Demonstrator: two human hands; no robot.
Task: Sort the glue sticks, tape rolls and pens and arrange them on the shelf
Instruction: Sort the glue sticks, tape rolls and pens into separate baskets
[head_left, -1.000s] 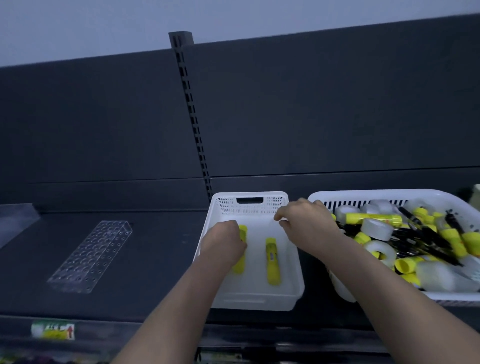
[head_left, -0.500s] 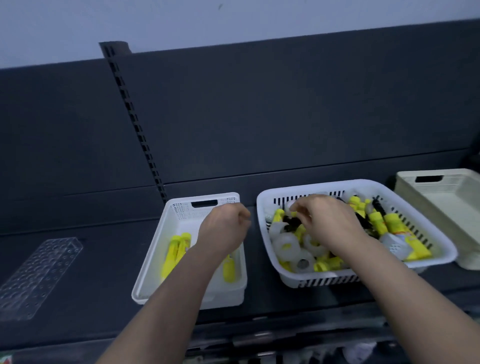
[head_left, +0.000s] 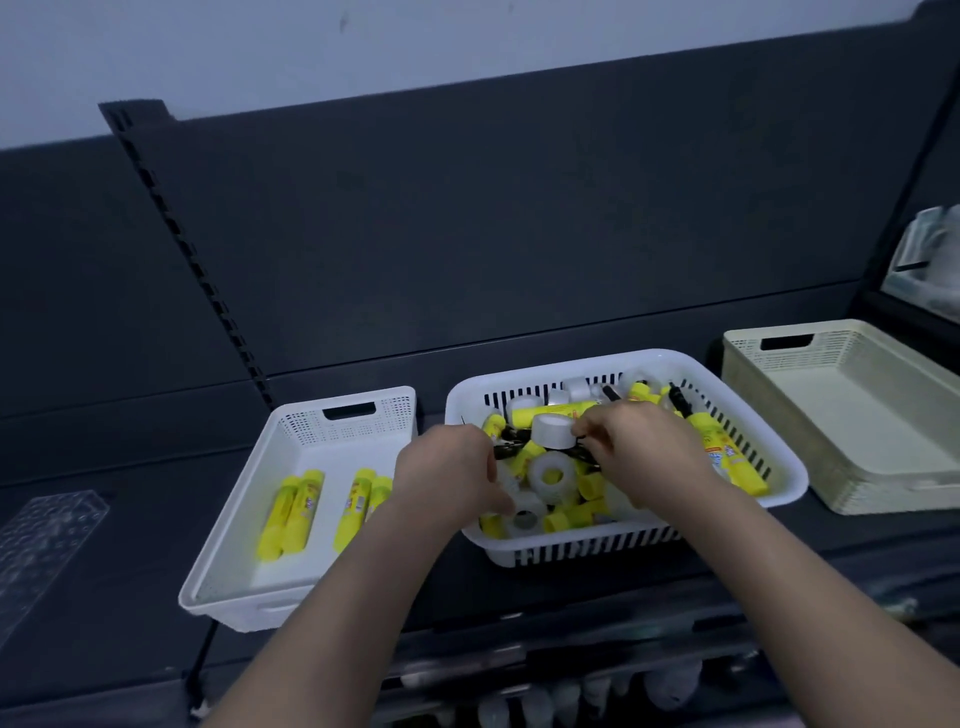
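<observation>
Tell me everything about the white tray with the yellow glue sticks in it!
The white tray looks like plastic: rectangular, with tiny holes near the rim and a handle slot in its far wall. Four yellow glue sticks lie inside in two pairs. It sits on the dark shelf, left of the slotted basket.
</observation>
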